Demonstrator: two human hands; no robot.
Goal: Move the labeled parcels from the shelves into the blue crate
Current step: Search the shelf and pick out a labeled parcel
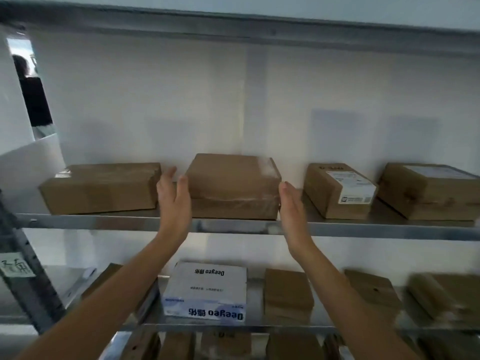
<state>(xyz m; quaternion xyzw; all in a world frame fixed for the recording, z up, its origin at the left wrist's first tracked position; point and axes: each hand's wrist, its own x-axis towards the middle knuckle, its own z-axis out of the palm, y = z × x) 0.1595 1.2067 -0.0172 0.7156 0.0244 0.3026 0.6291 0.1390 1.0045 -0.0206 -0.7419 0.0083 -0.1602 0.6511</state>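
Hands [172,201] [292,206] flanking brown parcel [233,178], flat, long axis left-right

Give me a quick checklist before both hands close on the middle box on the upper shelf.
1. Hands flank the target: ok. The left hand and right hand stand open on either side of the middle box.
2. Grip made: not ok, fingers straight, nothing held yet.
3. Label on the target: cannot tell, none shows on its visible faces; the labeled box to its right shows one.
4. Left-side clearance: not ok, the long box sits close beside the left hand.
5. Front edge of the upper shelf: ok, nothing blocks a pull-out.
6. Blue crate: cannot tell, out of view.
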